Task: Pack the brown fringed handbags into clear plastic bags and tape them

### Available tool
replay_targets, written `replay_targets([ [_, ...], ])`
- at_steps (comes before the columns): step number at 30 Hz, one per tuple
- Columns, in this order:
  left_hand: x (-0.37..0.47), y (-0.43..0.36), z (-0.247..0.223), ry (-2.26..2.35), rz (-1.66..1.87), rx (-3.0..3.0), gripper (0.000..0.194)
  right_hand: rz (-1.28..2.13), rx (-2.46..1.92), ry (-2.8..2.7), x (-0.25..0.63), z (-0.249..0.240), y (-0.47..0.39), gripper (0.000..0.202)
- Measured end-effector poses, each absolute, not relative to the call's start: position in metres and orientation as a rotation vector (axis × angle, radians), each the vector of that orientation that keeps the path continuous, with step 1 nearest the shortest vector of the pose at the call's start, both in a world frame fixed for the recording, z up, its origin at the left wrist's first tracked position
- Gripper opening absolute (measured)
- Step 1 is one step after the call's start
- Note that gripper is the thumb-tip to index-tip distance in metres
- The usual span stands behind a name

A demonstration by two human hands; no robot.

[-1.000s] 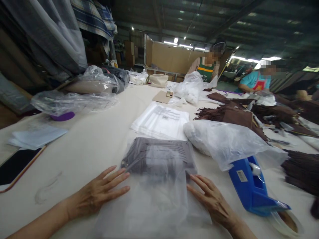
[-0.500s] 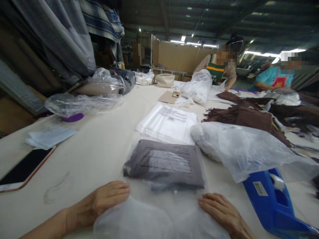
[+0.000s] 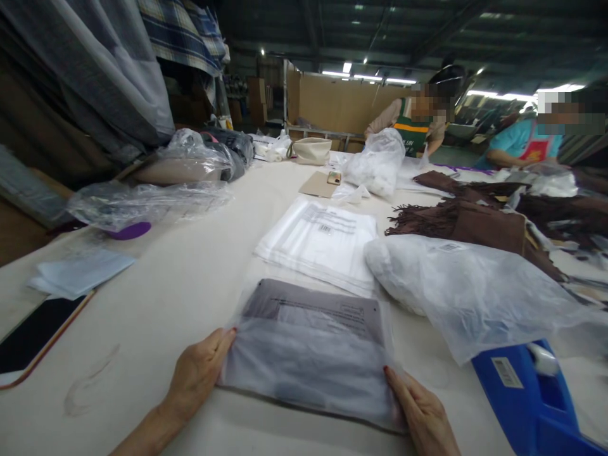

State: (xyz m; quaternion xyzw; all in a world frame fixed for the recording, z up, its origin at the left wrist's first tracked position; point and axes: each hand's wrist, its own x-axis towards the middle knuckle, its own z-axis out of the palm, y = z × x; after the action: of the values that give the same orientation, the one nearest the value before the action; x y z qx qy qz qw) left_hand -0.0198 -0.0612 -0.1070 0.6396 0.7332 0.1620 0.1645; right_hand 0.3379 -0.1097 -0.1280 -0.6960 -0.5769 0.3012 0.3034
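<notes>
A dark folded cloth in a clear printed plastic bag [image 3: 313, 361] lies on the table in front of me, the bag's loose end folded over the lower part of the pack. My left hand [image 3: 202, 367] pinches its left edge between thumb and fingers. At the lower right corner, my right hand [image 3: 420, 405] grips the other edge, thumb on top. Just beyond the pack lies a stack of white printed plastic bags [image 3: 323, 237]. A filled whitish plastic bag [image 3: 456, 278] rests to the right, partly over a blue tape dispenser [image 3: 527, 392].
A phone [image 3: 40, 335] and pale paper sheets [image 3: 83, 272] lie at left, below crumpled clear plastic [image 3: 142, 202]. Brown fringed cloth [image 3: 475, 225] is piled at right. Two people work across the table, one in a green apron [image 3: 411, 133], one in blue sleeves [image 3: 510, 142].
The bag's loose end, earlier spread toward me, is now folded up over the pack. My hands went from lying flat on the plastic to gripping the pack's two sides.
</notes>
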Motion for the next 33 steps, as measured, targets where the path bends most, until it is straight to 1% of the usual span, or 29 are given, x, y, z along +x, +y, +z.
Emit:
replay_targets([
  [3,-0.017,-0.059,-0.11,2.274,0.09,1.99,0.035,0.575,-1.958,-1.561,0.335,-0.138,-0.111,0.052],
  [5,-0.016,-0.06,-0.112,2.321,-0.102,2.12,0.036,0.433,-1.993,-1.625,0.334,-0.143,-0.111,0.051],
  [7,-0.016,-0.06,-0.115,2.325,-0.218,2.235,0.041,0.324,-2.009,-1.694,0.334,-0.146,-0.11,0.051],
  [9,-0.02,-0.059,-0.118,2.368,-0.249,2.248,0.042,0.243,-2.011,-1.752,0.334,-0.147,-0.109,0.051],
  [11,-0.025,-0.059,-0.118,2.44,-0.117,2.237,0.038,0.179,-1.982,-1.816,0.333,-0.147,-0.109,0.052],
  [12,-0.026,-0.06,-0.116,2.493,0.05,2.28,0.037,0.148,-1.969,-1.841,0.332,-0.147,-0.108,0.052],
  [14,-0.021,-0.063,-0.106,2.522,0.566,2.474,0.032,0.087,-1.965,-1.862,0.33,-0.146,-0.109,0.053],
  [15,-0.013,-0.065,-0.099,2.425,0.839,2.605,0.031,0.062,-1.972,-1.861,0.329,-0.145,-0.109,0.054],
  [16,-0.002,-0.067,-0.092,2.217,1.04,2.76,0.032,0.044,-1.983,-1.858,0.328,-0.144,-0.109,0.055],
  [17,0.012,-0.069,-0.085,1.925,1.121,2.914,0.038,0.032,-1.999,-1.853,0.327,-0.143,-0.109,0.055],
  [18,0.028,-0.069,-0.08,1.588,1.07,3.041,0.044,0.035,-2.016,-1.853,0.326,-0.142,-0.109,0.055],
  [19,0.044,-0.067,-0.078,1.273,0.927,3.139,0.047,0.051,-2.04,-1.852,0.325,-0.141,-0.108,0.055],
  [20,0.058,-0.064,-0.079,1.103,0.768,3.177,0.048,0.079,-2.075,-1.845,0.325,-0.14,-0.107,0.053],
  [23,0.085,-0.046,-0.095,1.083,0.429,3.158,0.054,0.163,-2.278,-1.764,0.323,-0.139,-0.105,0.045],
  [25,0.087,-0.037,-0.11,1.133,0.359,3.129,0.057,0.137,-2.448,-1.68,0.32,-0.139,-0.107,0.039],
  [28,0.081,-0.032,-0.123,1.13,0.44,3.153,0.056,-0.001,-2.489,-1.582,0.324,-0.135,-0.119,0.04],
  [30,0.079,-0.031,-0.126,1.089,0.586,3.201,0.052,-0.068,-2.321,-1.498,0.339,-0.125,-0.132,0.042],
  [33,0.08,-0.025,-0.133,0.996,0.803,3.214,0.048,-0.251,-2.034,-1.197,0.385,-0.095,-0.154,0.039],
])
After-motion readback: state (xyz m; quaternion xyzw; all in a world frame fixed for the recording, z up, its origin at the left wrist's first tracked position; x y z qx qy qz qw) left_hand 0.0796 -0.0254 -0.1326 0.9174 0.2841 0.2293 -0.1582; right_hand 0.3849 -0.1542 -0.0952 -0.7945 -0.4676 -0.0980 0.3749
